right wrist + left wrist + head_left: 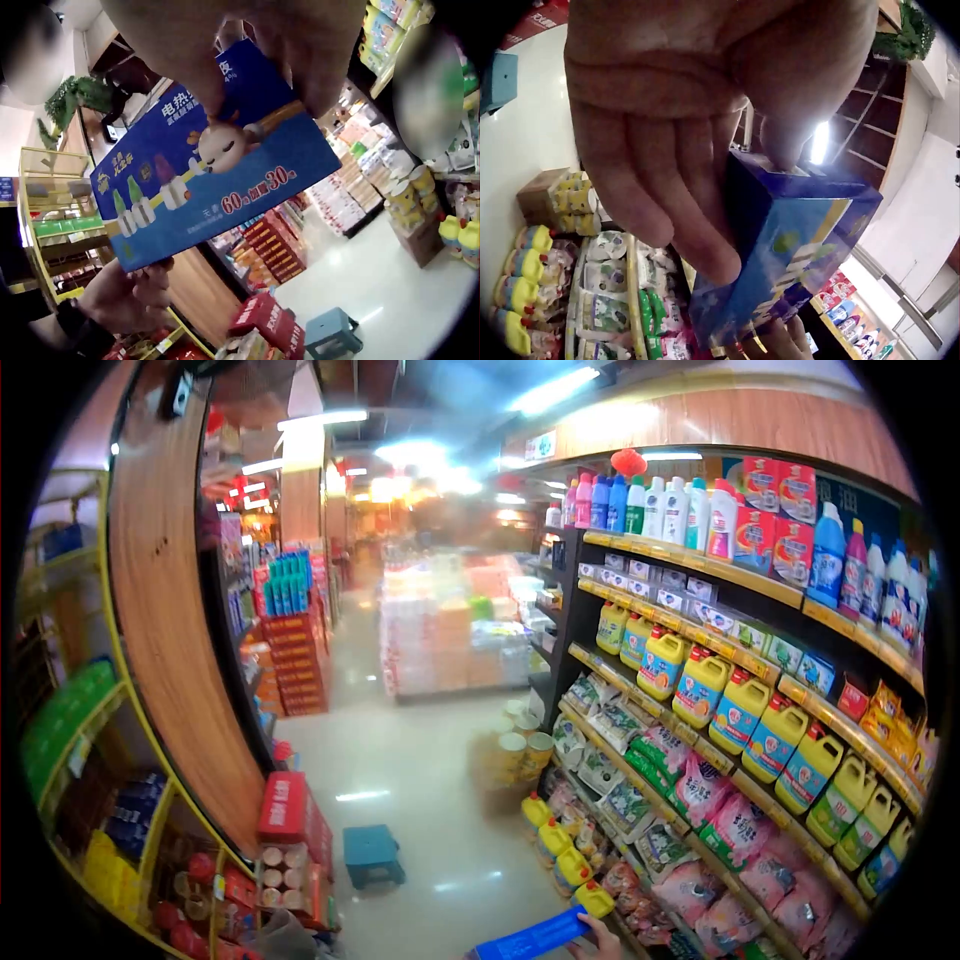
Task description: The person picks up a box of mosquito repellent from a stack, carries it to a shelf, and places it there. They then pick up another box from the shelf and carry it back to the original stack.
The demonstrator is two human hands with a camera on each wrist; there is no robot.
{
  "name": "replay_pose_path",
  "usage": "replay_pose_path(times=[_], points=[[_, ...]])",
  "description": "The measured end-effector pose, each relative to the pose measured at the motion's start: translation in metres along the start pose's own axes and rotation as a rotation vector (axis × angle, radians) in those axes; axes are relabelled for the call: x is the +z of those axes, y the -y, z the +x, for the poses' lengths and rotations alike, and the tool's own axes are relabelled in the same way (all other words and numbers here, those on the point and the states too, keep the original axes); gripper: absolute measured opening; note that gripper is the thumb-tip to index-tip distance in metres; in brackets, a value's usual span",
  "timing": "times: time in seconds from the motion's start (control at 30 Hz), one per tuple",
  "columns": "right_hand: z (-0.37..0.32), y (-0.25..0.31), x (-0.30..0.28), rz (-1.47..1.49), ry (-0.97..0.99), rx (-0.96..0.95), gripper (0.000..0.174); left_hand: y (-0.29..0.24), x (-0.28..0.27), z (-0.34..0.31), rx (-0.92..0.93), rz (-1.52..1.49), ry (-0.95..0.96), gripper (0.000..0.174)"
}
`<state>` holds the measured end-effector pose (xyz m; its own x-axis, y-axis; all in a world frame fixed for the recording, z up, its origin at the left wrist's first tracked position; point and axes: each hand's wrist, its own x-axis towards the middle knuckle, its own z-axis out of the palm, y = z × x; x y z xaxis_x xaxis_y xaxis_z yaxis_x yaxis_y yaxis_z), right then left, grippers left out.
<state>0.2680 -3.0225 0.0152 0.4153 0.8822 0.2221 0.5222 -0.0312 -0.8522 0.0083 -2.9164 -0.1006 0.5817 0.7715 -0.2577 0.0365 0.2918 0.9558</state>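
While two hands share it, one blue box [214,161] spans the gap between them

The right hand [598,937] grips the box's right end, thumb on the printed face. From that grip the box runs out leftward, its long axis dropping toward its lower left corner in the right wrist view. There the left hand [660,112] holds the opposite end, thumb on the end, fingers along a side. Since both touch it, neither hand is nearer; any turn of the box would, I judge, hinge on that line between its ends.

Past the right hand, in the head view, yellow jugs [565,865] line the lower left edge of the shelf [690,568]. Farther left, a stool [372,854] stands on the floor [410,750] near a red carton [295,805].
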Motion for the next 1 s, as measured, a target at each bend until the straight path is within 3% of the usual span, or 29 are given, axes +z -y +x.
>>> replay_pose_path(times=[0.07,0.17,0.27,0.4,0.43,0.57,0.67,0.73,0.87,1.0], points=[[0.045,-0.002,0.025,0.040,0.033,0.053,0.042,-0.050,-0.019,0.017,-0.006,0.005,-0.024,0.048],[0.095,-0.014,0.062,0.119,0.013,-0.075,0.043,-0.079,-0.046,0.050,-0.017,0.059,-0.118,0.045],[0.136,0.004,0.077,-0.081,0.043,-0.207,0.043,-0.123,-0.067,0.062,-0.005,0.034,-0.131,0.044],[0.194,0.008,0.098,-0.009,0.129,-0.193,0.043,-0.142,-0.089,0.095,0.047,0.053,-0.235,0.045],[0.210,-0.013,0.111,-0.097,0.118,-0.326,0.042,-0.140,-0.098,0.106,0.043,0.056,-0.256,0.044],[0.270,0.015,0.122,-0.041,0.314,-0.072,0.044,-0.126,-0.124,0.158,0.088,-0.023,-0.315,0.042],[0.313,0.024,0.127,0.018,0.236,-0.201,0.044,-0.142,-0.133,0.200,0.047,0.012,-0.381,0.041],[0.345,0.013,0.130,-0.024,0.156,-0.242,0.042,-0.120,-0.149,0.247,0.047,0.068,-0.398,0.041],[0.425,-0.024,0.142,0.022,0.096,-0.251,0.044,-0.181,-0.155,0.323,0.113,0.178,-0.363,0.040],[0.520,-0.049,0.157,0.111,0.106,-0.249,0.055,-0.244,-0.149,0.397,0.150,0.069,-0.451,0.042]])
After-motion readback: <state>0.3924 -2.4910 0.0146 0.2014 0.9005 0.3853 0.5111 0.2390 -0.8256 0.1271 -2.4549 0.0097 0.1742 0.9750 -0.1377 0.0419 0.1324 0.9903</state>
